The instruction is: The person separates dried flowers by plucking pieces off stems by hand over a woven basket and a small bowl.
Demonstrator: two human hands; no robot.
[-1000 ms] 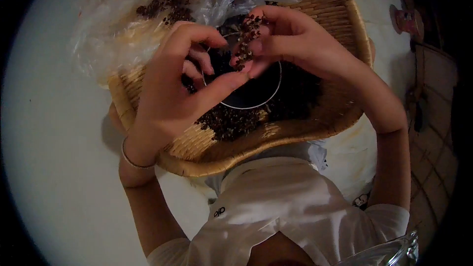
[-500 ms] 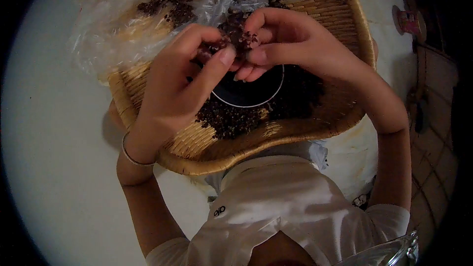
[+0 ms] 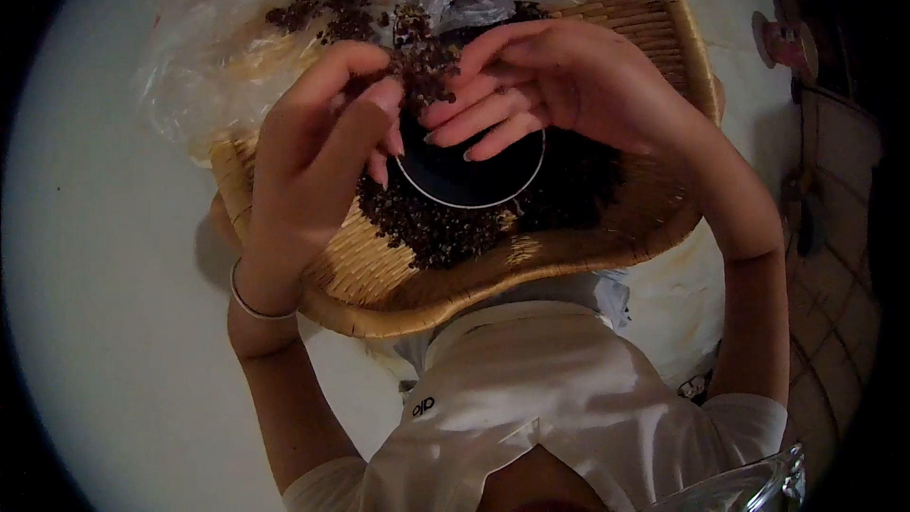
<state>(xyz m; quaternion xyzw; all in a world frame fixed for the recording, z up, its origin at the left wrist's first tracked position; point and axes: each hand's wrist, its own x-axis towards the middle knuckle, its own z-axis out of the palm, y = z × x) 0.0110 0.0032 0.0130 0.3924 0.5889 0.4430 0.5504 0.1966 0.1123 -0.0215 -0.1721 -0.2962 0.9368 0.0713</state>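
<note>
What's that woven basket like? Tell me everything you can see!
The woven basket is tan, looks like straw, and has a thick, wavy rim. It sits open side up, beyond the white shirt. Inside are loose dark bits and a round black container with a pale rim. Clear plastic lies over its far left part. Its support is hidden.

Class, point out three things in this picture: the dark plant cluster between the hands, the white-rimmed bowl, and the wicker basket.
Dark plant cluster [image 3: 424, 73]: head view, middle of its visible part.
White-rimmed bowl [image 3: 474, 182]: head view, bare dark inner surface.
Wicker basket [image 3: 349, 275]: head view, bare weave near the front rim.
</note>
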